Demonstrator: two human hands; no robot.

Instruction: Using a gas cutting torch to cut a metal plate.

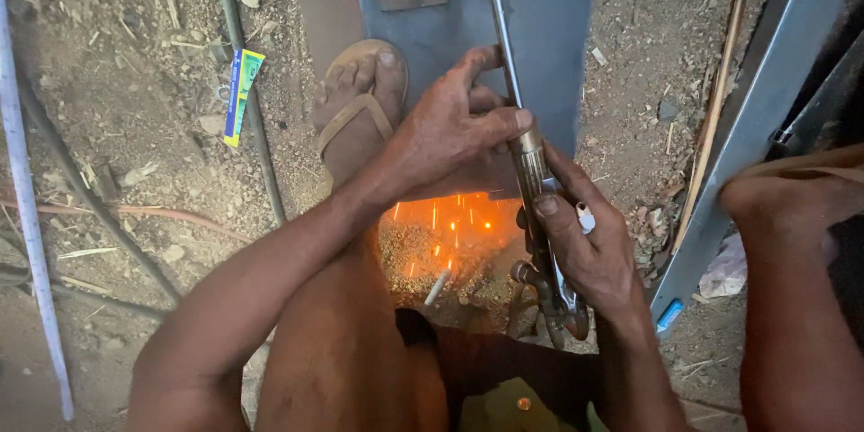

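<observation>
You are mid-cut: your right hand is clamped on the cutting torch, your left hand pinches its tube, sparks fly at the steel plate's near edge. Next, steady tracking seems needed.

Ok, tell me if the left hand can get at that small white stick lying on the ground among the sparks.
Probably yes, but not right away. The left hand is wrapped around the cutting torch just above the white stick. Nothing lies between them, yet sparks fly around that spot.
</observation>
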